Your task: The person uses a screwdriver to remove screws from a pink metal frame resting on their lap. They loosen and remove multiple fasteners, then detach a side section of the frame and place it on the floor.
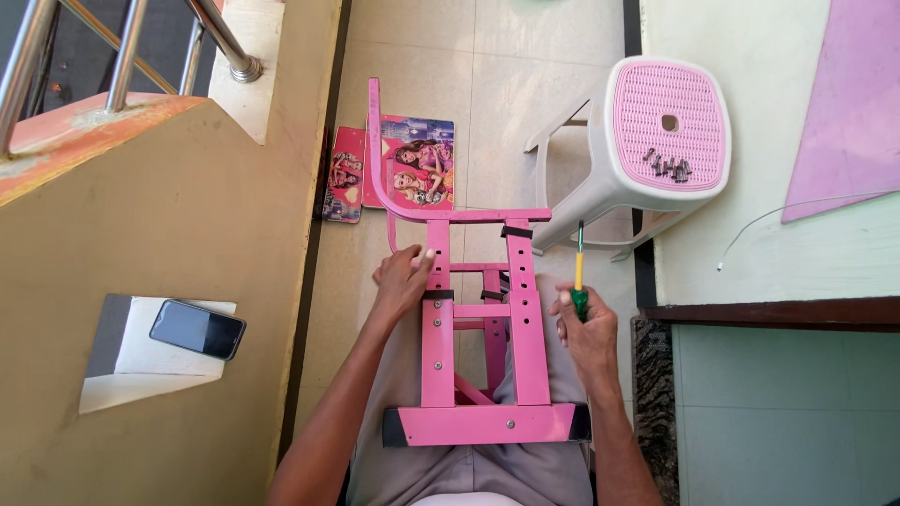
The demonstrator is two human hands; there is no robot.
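A pink metal frame [525, 347] with black end caps rests on my lap, its curved tube reaching up toward the floor beyond. My left hand [401, 281] grips the frame's left upright near a black clamp. My right hand [586, 328] is beside the right upright and holds a screwdriver [578, 272] with a green and yellow handle, tip pointing up. A pink printed board [412, 173] with cartoon figures lies on the tiled floor behind the frame.
A white plastic stool [647, 169] with a pink perforated seat stands at the right, with several small dark screws [667, 167] on it. A black phone [197, 328] lies in a wall niche at left. A steel railing [122, 47] is top left. A thin wire [797, 206] lies on the right ledge.
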